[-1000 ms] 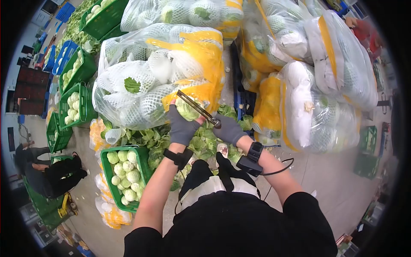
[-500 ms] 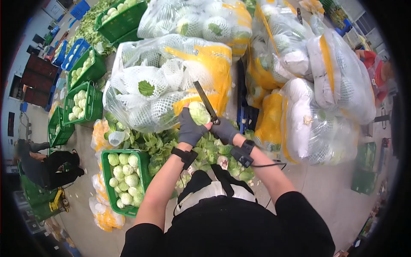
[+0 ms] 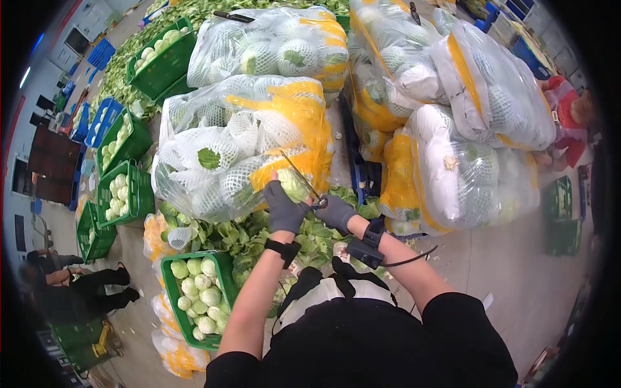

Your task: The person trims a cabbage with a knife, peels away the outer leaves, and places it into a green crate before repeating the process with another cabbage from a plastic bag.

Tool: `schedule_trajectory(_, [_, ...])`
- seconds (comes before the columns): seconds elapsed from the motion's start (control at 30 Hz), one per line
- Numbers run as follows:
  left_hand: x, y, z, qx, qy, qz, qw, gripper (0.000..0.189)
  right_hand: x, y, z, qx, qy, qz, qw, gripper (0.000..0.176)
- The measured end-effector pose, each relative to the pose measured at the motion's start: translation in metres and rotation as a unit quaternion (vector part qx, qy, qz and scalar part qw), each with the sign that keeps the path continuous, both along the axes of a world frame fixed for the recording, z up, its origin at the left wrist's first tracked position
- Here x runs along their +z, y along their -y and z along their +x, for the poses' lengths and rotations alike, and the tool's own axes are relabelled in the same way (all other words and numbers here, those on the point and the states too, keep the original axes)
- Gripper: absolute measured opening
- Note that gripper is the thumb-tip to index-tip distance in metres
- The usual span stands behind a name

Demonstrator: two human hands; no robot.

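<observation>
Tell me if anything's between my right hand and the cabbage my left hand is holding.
Yes: the long, thin metal knife in your gray-gloved right hand slants along that side of the round, pale green cabbage.

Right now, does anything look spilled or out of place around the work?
Two things: loose cabbage leaves spread over the floor beside the nearest green crate, a possible slip risk; and a dark, knife-like tool lying loose atop the far left wrapped bag, out of the hands.
</observation>
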State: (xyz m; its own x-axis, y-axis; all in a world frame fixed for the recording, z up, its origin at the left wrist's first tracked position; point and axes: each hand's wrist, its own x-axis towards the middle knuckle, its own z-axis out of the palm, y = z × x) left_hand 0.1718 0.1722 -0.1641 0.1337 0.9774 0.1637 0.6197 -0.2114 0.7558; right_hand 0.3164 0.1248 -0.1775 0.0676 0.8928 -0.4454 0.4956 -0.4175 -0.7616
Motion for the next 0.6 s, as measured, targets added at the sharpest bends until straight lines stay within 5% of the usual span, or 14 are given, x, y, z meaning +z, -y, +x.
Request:
schedule_trajectory(0.17, [-0.008,0.021,0.012,0.034,-0.030,0.079,0.996,0.102,0.004,-0.030,0.005,0.080,0.133,-0.090,0.984,0.034])
schedule_trajectory(0.23, [-0.033,0.008,-0.003,-0.020,0.145,0.069,0.987,0.102,-0.015,-0.034,-0.005,-0.004,0.146,-0.031,0.989,0.035])
schedule_trajectory(0.3, [-0.042,0.005,-0.021,-0.035,0.158,0.029,0.986,0.102,-0.028,-0.029,-0.009,-0.009,0.113,-0.037,0.993,0.037])
schedule_trajectory(0.37, [-0.035,-0.001,-0.030,-0.065,0.259,-0.046,0.963,0.103,-0.035,-0.011,-0.007,-0.157,-0.229,-0.008,0.961,0.041])
schedule_trajectory(0.43, [-0.033,-0.005,-0.042,-0.106,0.354,-0.124,0.921,0.104,-0.008,0.007,0.003,-0.181,-0.281,-0.027,0.942,0.042])
schedule_trajectory(0.5, [-0.030,-0.007,-0.046,-0.101,0.223,-0.098,0.965,0.102,0.012,0.032,0.030,-0.164,-0.090,-0.020,0.982,0.044])
schedule_trajectory(0.6, [-0.034,-0.005,-0.044,-0.107,0.329,-0.128,0.930,0.099,0.013,0.085,0.089,-0.103,0.068,0.000,0.992,0.050])
